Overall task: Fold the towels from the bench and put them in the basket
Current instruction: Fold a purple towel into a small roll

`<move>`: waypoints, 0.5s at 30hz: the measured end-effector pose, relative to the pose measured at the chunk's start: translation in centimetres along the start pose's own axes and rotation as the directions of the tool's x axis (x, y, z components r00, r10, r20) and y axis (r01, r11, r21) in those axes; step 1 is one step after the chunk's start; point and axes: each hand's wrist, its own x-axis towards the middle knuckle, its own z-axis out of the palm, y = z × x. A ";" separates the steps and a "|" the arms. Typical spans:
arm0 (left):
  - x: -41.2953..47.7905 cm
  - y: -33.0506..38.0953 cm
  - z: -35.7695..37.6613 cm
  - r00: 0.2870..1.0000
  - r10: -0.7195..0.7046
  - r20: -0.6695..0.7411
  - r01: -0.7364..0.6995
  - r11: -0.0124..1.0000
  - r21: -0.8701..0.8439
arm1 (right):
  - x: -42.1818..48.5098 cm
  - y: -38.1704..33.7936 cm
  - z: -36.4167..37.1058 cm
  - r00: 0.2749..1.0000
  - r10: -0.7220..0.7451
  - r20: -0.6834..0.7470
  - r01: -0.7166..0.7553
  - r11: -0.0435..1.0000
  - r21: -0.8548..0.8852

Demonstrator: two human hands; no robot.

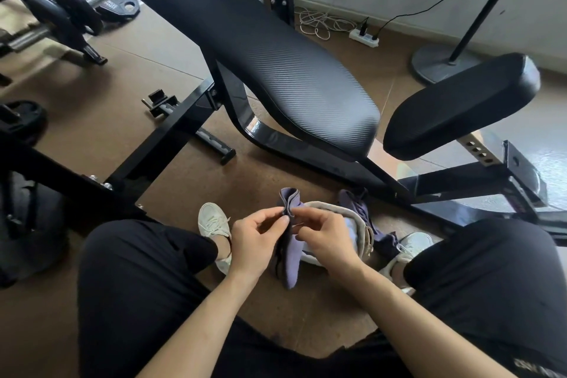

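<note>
Both hands pinch the folded purple towel at its far edge: the left hand has thumb and forefinger closed on the fold, and the right hand grips just beside it. The towel hangs long-ways, far to near, between the knees. The basket sits on the floor just to its right, under the right hand, the nearer one

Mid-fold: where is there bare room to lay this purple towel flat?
The long back pad and the seat pad are bare. Bare floor lies between the left shoe and the bench frame. Crowded at the basket: left hand and right hand pinching the purple towel, a second towel beside it.
</note>
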 end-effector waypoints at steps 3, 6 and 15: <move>-0.2 -0.1 -0.2 0.998 0.061 0.018 -0.062 0.996 0.063 | -0.2 0.0 0.0 0.998 -0.023 0.052 0.022 0.999 0.025; 0.0 0.0 -0.5 0.990 0.133 -0.034 -0.128 0.982 0.139 | -0.2 0.0 -0.4 0.992 -0.105 0.064 0.111 0.990 -0.093; 0.6 1.0 -3.0 0.979 0.176 0.100 -0.184 0.979 0.084 | 3.4 1.5 -3.9 1.000 0.027 -0.014 -0.028 0.992 -0.121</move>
